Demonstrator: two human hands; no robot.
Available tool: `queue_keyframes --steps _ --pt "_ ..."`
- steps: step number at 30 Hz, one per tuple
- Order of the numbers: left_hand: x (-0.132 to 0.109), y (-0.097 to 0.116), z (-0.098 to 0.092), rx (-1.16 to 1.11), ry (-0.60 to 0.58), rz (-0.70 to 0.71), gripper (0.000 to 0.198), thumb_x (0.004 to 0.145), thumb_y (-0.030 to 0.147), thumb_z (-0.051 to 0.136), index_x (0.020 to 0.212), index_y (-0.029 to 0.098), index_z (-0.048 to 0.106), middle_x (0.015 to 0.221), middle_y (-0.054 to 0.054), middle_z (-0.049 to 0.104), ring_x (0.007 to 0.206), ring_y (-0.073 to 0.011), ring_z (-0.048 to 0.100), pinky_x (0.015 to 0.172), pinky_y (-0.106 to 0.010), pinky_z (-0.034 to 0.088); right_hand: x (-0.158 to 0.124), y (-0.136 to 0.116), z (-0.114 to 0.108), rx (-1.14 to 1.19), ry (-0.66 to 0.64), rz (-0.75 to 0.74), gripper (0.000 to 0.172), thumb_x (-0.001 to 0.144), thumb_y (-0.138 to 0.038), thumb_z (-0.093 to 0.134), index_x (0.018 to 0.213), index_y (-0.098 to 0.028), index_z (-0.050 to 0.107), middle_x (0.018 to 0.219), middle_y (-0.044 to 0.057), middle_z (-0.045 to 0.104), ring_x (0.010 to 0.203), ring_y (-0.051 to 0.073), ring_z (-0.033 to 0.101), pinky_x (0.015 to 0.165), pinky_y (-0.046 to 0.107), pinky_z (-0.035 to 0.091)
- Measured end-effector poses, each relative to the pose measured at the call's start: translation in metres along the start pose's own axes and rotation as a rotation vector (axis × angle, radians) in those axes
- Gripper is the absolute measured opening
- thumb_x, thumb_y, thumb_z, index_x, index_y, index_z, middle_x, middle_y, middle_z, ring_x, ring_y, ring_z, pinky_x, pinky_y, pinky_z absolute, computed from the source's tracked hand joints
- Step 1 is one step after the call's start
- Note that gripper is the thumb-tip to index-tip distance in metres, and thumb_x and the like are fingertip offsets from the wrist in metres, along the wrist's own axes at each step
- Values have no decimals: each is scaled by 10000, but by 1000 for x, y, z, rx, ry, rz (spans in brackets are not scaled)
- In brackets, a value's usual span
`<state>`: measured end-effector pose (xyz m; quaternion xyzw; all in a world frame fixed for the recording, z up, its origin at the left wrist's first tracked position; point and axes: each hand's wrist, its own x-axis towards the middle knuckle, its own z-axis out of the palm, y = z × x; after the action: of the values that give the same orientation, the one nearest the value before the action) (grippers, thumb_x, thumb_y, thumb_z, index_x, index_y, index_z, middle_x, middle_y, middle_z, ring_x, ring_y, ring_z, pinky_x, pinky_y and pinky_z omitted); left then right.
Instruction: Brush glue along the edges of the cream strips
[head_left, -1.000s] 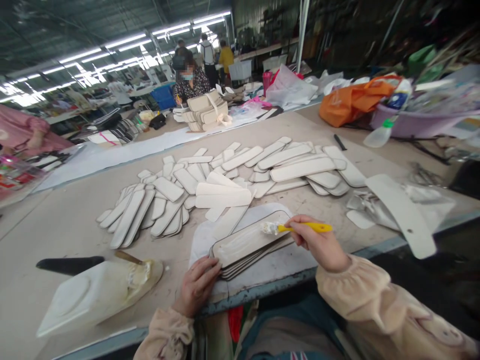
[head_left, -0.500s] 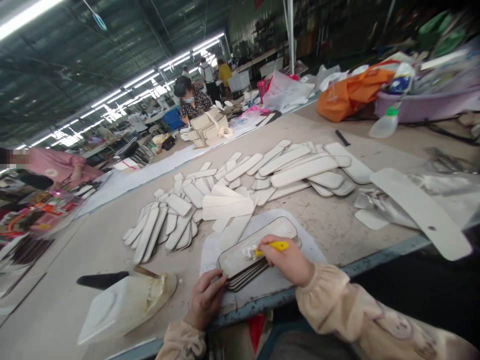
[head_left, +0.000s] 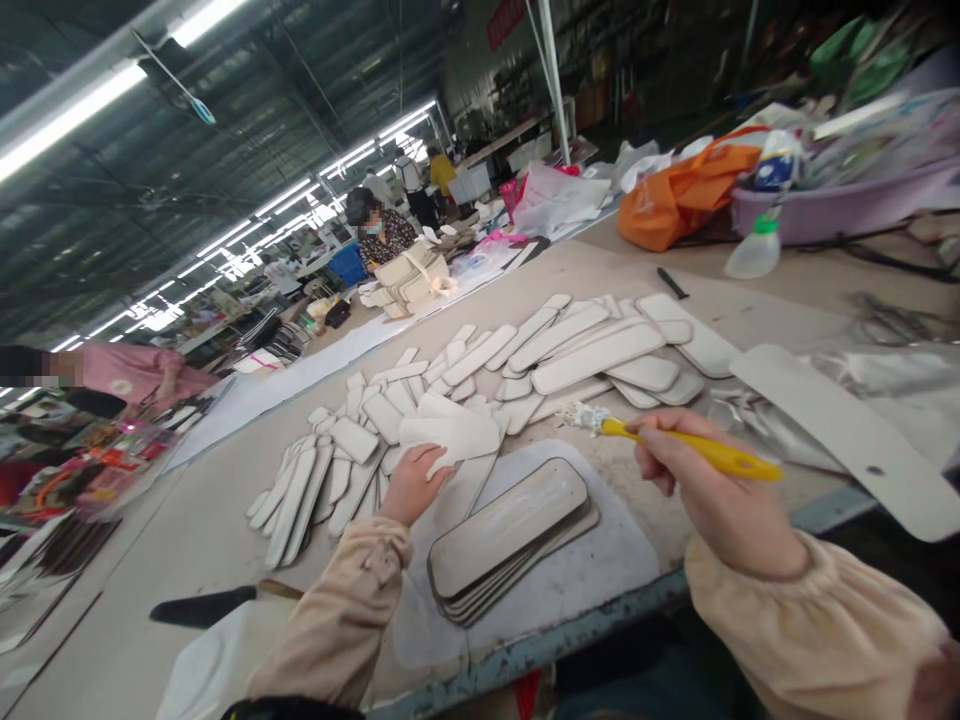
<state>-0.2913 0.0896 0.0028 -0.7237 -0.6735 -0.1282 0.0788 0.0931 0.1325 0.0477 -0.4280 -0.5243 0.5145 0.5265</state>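
Far left: co-worker in pink (head_left: 135, 372) at a cluttered table edge. Near left: white plastic container (head_left: 210, 655), partly behind the left sleeve (head_left: 341, 605), dark-bladed tool (head_left: 202, 606) next to it. Then a heap of pale panels (head_left: 300, 485) spread across the table toward the right. Left hand (head_left: 412, 487) at loose white strips (head_left: 454, 432) on the heap's near side, fingers slightly spread; can't tell if it grips any. Right of it, near edge: neat panel stack (head_left: 510, 530) on a white sheet (head_left: 619, 540), top panel with a wet-looking sheen. Yellow brush (head_left: 697, 450) held in right hand (head_left: 720, 495), fingers closed round handle, white-coated bristles pointing left, clear of the stack. Right: long white piece with a hole (head_left: 840, 430). Far right: orange bag (head_left: 675, 195), purple basin (head_left: 825, 215).
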Motion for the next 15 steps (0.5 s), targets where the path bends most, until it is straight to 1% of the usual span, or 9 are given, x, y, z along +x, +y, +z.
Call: queue_keyframes --steps 3,5,8,11,15 --pt "34 15 22 30 -162 37 362 808 440 681 1072 192 670 1093 -84 675 1020 -209 634 942 -320 497 3 1 -4 8 26 -3 201 880 -418 580 878 -218 601 619 -27 553 537 113 469 469 234 367" --pt "47 27 29 73 -244 22 413 816 497 649 1069 170 658 1054 -100 668 957 -222 646 887 -330 503 6 3 -6 -6 36 -10 193 876 -413 583 880 -221 607 623 -22 560 538 119 481 479 247 378" --pt "58 39 28 149 -346 -7 381 880 496 546 1019 156 646 980 -108 649 874 -228 650 799 -330 491 8 7 -9 -22 48 -30 186 866 -412 591 874 -229 616 618 -14 568 550 135 522 504 267 407" --pt "61 44 22 204 -427 -3 339 923 458 472 1007 168 626 964 -101 631 847 -224 647 761 -322 467 9 10 -8 -22 53 -43 197 863 -423 586 871 -228 617 609 -11 567 560 145 544 513 273 423" --pt "58 51 19 251 -465 -6 462 887 565 480 1075 155 579 1005 -132 608 859 -256 644 750 -346 459 7 12 -4 -29 24 -38 210 865 -414 586 877 -206 605 620 -9 574 564 132 540 500 248 414"
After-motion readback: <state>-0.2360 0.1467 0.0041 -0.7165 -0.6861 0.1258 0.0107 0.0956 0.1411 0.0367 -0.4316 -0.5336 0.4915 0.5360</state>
